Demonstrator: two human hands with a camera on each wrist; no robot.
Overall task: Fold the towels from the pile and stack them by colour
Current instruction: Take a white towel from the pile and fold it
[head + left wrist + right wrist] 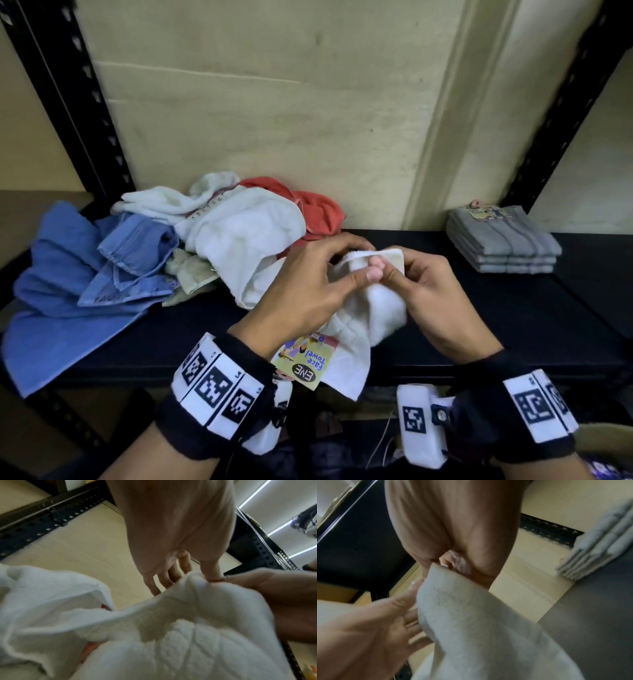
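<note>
A small white towel [373, 308] hangs in front of me above the black shelf [496, 318], with a paper "Face Towel" label [305, 359] on its lower edge. My left hand [356, 263] pinches its top edge between thumb and fingers, and the left wrist view shows this left hand [188, 577] on the white towel [171, 635]. My right hand [394, 263] grips the same edge right beside it. In the right wrist view, the right hand [450, 563] curls over the towel [479, 615]. The unfolded pile [246, 233] lies at the back left.
The pile holds a blue towel [68, 291], white ones and a red one [318, 209]. A folded grey stack [503, 240] sits at the back right, also seen as the grey stack [599, 545]. Black slotted uprights [78, 102] frame the shelf against a beige wall.
</note>
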